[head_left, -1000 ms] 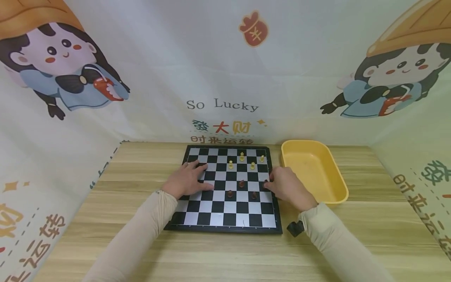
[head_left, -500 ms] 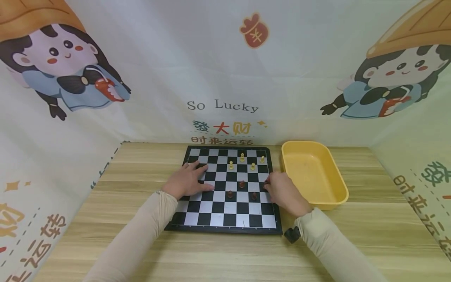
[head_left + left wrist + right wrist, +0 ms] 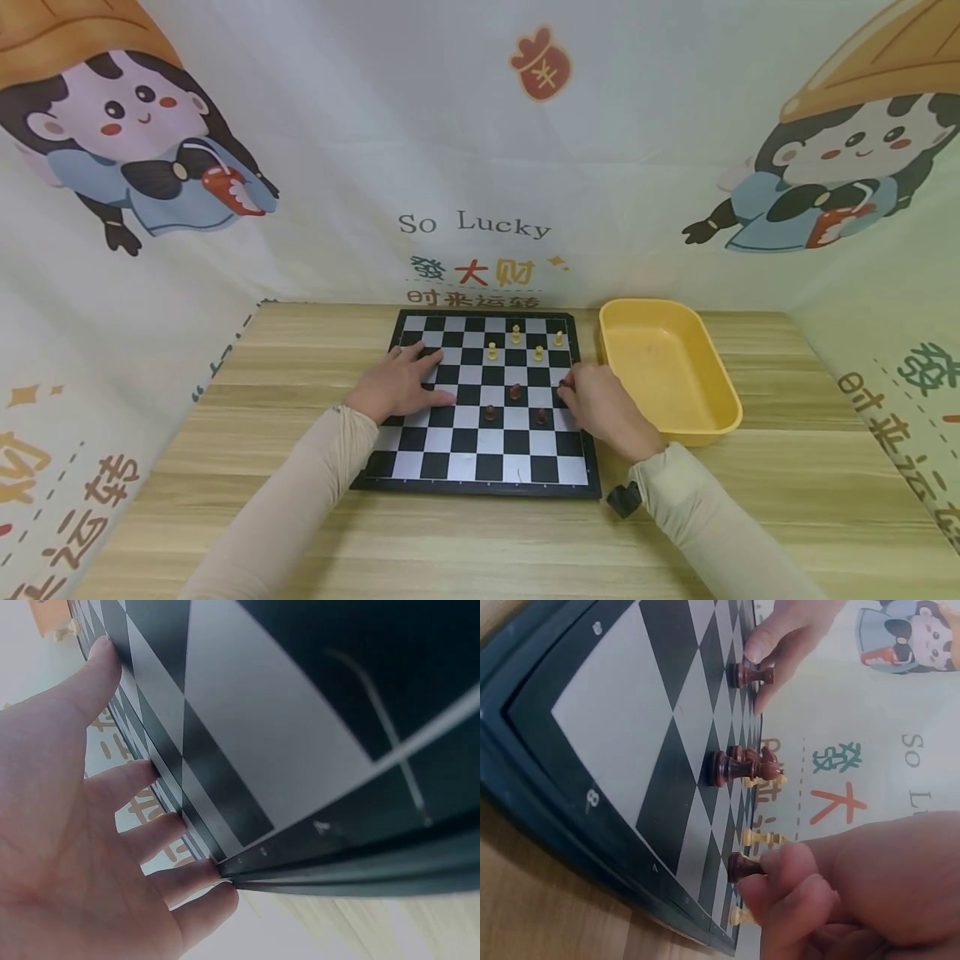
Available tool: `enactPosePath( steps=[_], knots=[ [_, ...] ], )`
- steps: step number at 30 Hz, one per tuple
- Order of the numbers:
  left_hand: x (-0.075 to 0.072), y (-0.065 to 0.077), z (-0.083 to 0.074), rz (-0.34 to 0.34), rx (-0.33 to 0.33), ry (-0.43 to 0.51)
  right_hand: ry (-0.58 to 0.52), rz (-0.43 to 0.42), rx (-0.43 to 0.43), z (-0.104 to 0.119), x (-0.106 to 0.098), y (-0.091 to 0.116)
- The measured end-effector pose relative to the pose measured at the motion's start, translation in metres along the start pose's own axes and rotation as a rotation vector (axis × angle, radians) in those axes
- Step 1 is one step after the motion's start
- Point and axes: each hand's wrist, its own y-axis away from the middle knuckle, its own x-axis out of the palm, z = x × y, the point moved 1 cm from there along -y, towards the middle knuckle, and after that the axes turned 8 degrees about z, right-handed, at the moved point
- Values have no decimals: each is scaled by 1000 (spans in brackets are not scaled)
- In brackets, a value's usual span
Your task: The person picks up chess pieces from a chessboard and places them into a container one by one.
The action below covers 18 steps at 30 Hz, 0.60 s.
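My left hand (image 3: pixel 401 382) rests with spread fingers on the left side of a black-and-white chessboard (image 3: pixel 462 466); the left wrist view shows its fingertips at the board. At the board's right edge my right hand (image 3: pixel 606 407) pinches a dark red-brown chess piece (image 3: pixel 742 867) by its top, which the fingers hide. I cannot tell whether its base touches the board. Nearby stand a dark bishop (image 3: pixel 739 769), a dark rook (image 3: pixel 753 675) and a dark knight (image 3: pixel 763 755). Several pale yellow pieces, one of them a tall piece (image 3: pixel 515 334), stand toward the far right.
A yellow plastic tub (image 3: pixel 731 417) sits just right of the board, close to my right hand. The wooden table (image 3: pixel 480 550) runs up to a printed cloth backdrop (image 3: pixel 337 167) at the back and sides.
My right wrist has dropped a little toward me, and its fingertips have shifted slightly left while pinching the dark piece. The left hand and the standing pieces stay in place.
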Motion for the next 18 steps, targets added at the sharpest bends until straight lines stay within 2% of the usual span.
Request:
enactPosePath(
  steps=[5, 13, 18],
  knots=[
    [0, 1, 0, 2, 0, 1, -29, 5, -5, 1, -6, 0],
    [0, 1, 0, 0, -1, 1, -34, -19, -87, 1, -17, 0],
    [0, 1, 0, 4, -7, 1, -42, -7, -99, 0, -23, -1]
  ],
)
